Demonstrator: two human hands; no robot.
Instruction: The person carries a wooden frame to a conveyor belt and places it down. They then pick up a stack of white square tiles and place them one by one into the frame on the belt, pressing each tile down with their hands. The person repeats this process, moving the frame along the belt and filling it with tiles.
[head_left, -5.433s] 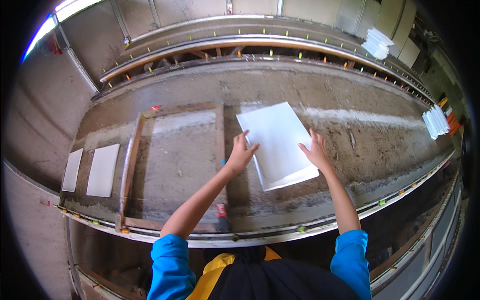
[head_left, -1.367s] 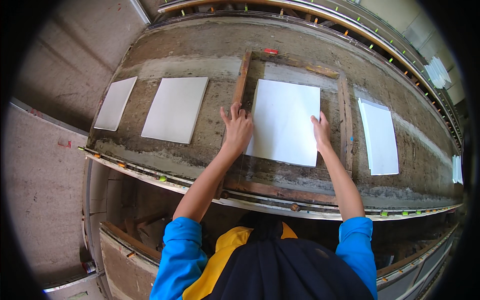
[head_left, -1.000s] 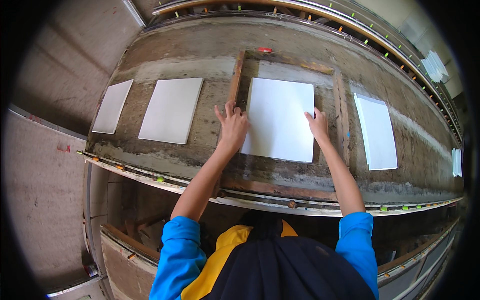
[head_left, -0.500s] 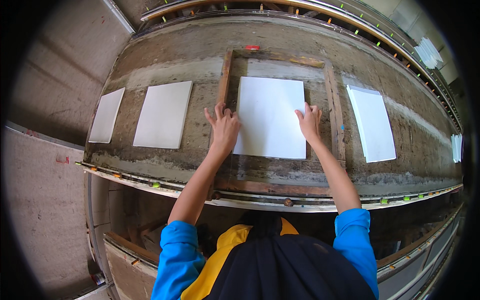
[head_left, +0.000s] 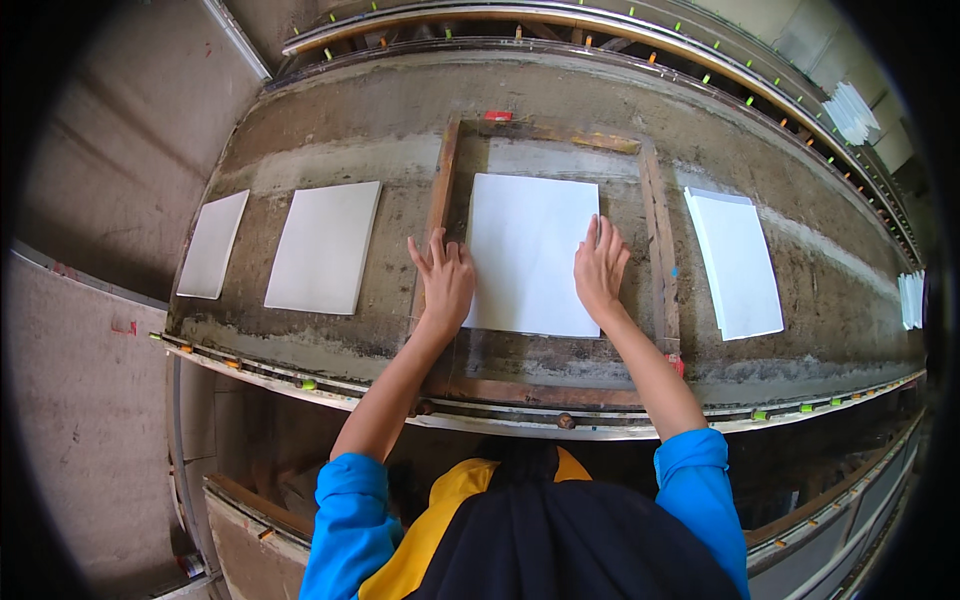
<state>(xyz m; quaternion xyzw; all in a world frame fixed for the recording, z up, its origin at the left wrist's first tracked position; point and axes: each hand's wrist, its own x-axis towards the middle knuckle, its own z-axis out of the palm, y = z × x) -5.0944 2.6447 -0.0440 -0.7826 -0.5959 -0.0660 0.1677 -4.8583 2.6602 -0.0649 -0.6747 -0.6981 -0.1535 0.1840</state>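
Observation:
A white stack of paper sheets (head_left: 530, 255) lies on the long worn table, inside a rectangular wooden frame (head_left: 440, 185). My left hand (head_left: 447, 280) is at the stack's left edge, fingers bent and apart, close to the frame's left bar. Across the right edge of the stack rests my right hand (head_left: 602, 268), its fingers stretched out and the palm down. Neither hand grips anything. Whether the left fingertips press on the paper or the table I cannot tell.
More white sheets lie left (head_left: 322, 248) and right (head_left: 735, 262) of the frame, with another sheet (head_left: 212, 245) farther left. Red pieces sit by the frame's far bar (head_left: 498, 116) and near right corner. Rails with coloured pegs (head_left: 308, 384) run along the table's (head_left: 350, 80) edges.
My right hand has gone from a bent-finger hold at the stack's right edge to lying over it with straight fingers. The left hand stays by the left edge. The view has shifted slightly.

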